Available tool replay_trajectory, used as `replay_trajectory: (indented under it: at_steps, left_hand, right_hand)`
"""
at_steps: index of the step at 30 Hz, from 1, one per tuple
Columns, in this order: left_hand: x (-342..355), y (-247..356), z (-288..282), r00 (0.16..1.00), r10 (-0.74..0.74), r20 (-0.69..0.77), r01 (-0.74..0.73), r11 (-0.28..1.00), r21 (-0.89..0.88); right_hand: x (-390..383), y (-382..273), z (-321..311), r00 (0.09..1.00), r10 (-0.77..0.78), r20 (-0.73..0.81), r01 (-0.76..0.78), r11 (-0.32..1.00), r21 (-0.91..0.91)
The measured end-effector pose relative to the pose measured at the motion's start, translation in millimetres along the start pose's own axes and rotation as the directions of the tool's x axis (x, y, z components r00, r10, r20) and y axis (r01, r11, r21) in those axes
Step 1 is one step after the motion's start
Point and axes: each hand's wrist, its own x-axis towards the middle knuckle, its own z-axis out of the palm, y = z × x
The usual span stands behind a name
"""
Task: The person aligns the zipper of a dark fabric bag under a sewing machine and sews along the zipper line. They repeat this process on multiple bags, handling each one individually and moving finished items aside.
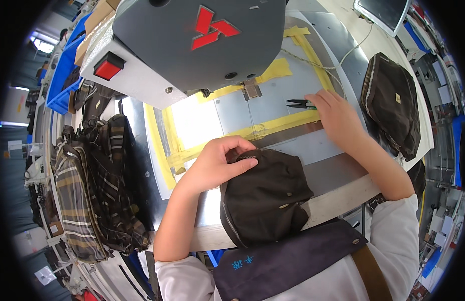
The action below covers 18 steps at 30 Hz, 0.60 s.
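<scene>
Brown pouch (265, 195) pinched by left hand (217, 163) over counter's near edge (338, 198); snips (303, 104) gripped, seemingly, in right hand (338, 118); room between.

White sleeves (397, 233), dark apron (292, 263), brown strap (373, 274)

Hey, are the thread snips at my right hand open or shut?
Open: on the thread snips, the two dark blades stand apart, with a gap between their tips.

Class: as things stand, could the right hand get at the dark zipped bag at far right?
Probably yes: the bag lies near the right hand, with nothing bulky between them, though the snips it holds might need setting down.
</scene>
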Motion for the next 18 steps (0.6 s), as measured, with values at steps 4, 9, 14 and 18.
replay_trajectory:
  at_steps: [4,9,14,18]
  left_hand:
    - [3,-4,-2,0.999,0.008,0.031,-0.007,0.999,-0.032]
    - [1,-3,-3,0.999,-0.011,0.038,0.012,0.999,-0.029]
    - [2,-1,-4,0.998,-0.011,0.066,0.017,0.996,-0.09]
    - [2,-7,-5,0.998,0.021,0.058,-0.014,0.993,-0.116]
  right_hand:
    - [23,-32,-28,0.975,-0.22,-0.037,0.219,0.975,-0.04]
    - [66,-47,-35,0.776,-0.63,-0.006,0.628,0.774,-0.088]
    - [85,-39,-28,0.689,-0.708,0.156,0.724,0.666,-0.179]
    - [80,-42,-13,0.758,-0.615,0.216,0.627,0.779,0.015]
